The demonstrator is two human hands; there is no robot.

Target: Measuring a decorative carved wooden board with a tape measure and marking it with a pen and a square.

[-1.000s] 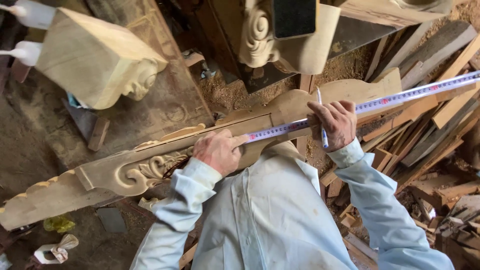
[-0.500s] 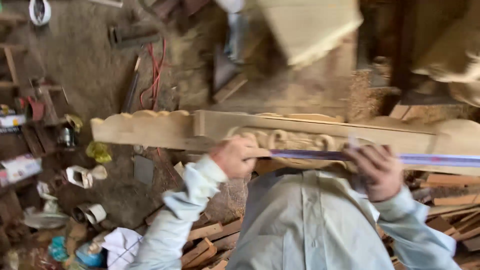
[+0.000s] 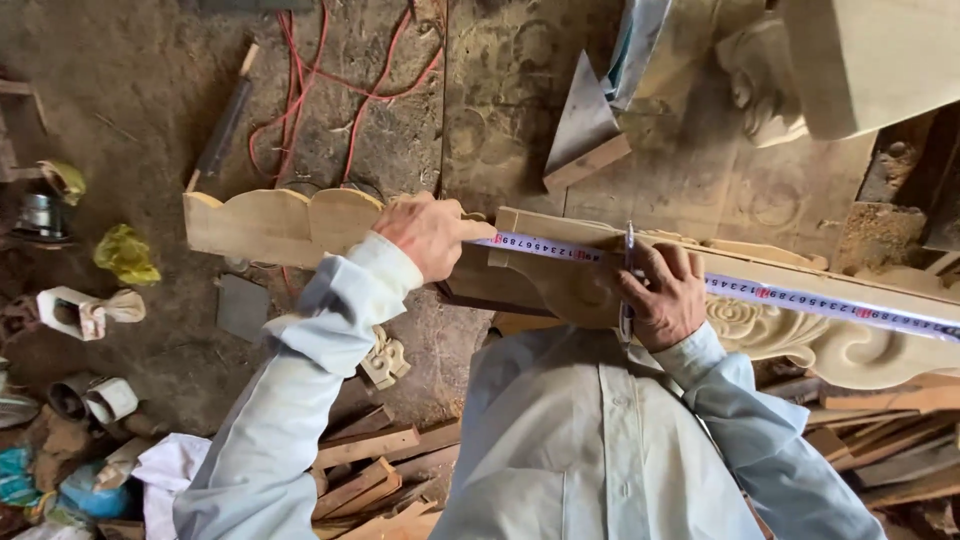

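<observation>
Left hand (image 3: 432, 233) pins the end of the tape measure (image 3: 800, 300) flat against the carved wooden beam (image 3: 290, 225), fingers pressed together, so the tape stays taut. Right hand (image 3: 665, 297) clamps a pen (image 3: 628, 285) upright across the tape, anchoring it mid-beam. Offcuts (image 3: 370, 480) lie below.

The tape measure (image 3: 800, 300) and carved wooden beam (image 3: 860, 330) run off the right edge — ends unseen.
</observation>
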